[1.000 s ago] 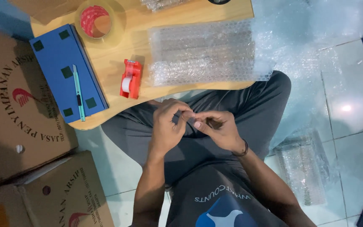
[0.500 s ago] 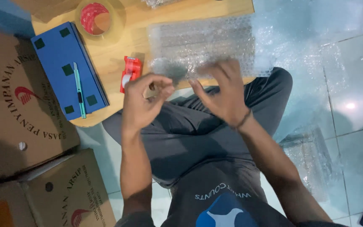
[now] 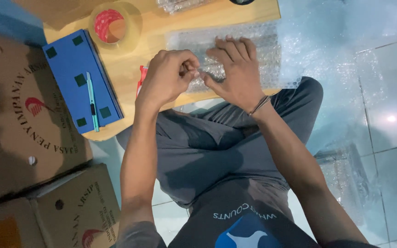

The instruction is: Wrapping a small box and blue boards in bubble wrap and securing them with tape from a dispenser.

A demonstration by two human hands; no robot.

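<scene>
Wooden desk (image 3: 129,82): left hand (image 3: 168,76) fingers pinch clear tape, right hand (image 3: 235,69) spread flat on light, soft, crushable bubble wrap (image 3: 272,59); grip its edges.

Two hands (image 3: 168,76) (image 3: 235,69); two cardboard boxes (image 3: 24,119) (image 3: 74,211); one tape roll (image 3: 111,25); one blue board (image 3: 76,78); one green cutter (image 3: 92,101).

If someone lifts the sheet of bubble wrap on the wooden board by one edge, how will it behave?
The bubble wrap would probably flop and bend, since it is a thin clear sheet lying flat on the wooden board. It looks light. The right hand presses on it, so it may slide easily.
</scene>
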